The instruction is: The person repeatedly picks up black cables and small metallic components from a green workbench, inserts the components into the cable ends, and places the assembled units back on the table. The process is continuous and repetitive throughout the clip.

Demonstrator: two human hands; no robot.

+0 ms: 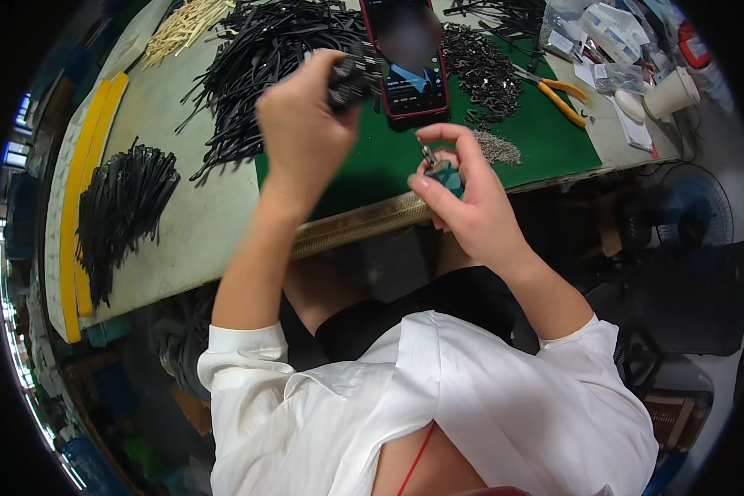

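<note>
My left hand (302, 128) is raised over the bench, blurred by motion. Its fingers are closed round a dark bundle (351, 81) whose exact kind the blur hides. To the right, above the front edge, my right hand (475, 190) curls round a small teal-green tool (447, 178) with a metal piece at its top. Beyond my left hand lies a large heap of black straps (264, 50). A pile of small dark metal buckles or clips (479, 70) spreads over the green mat (554, 149), with tiny silvery parts (496, 147) nearer me.
A phone (405, 70) in a red case stands between the heaps. Orange-handled pliers (562, 99) lie at the right, near plastic bags (612, 33) and a tipped pale cup (671, 93). A black strap bundle (124, 215) rests left by a yellow strip (91, 182). A fan (694, 211) stands below.
</note>
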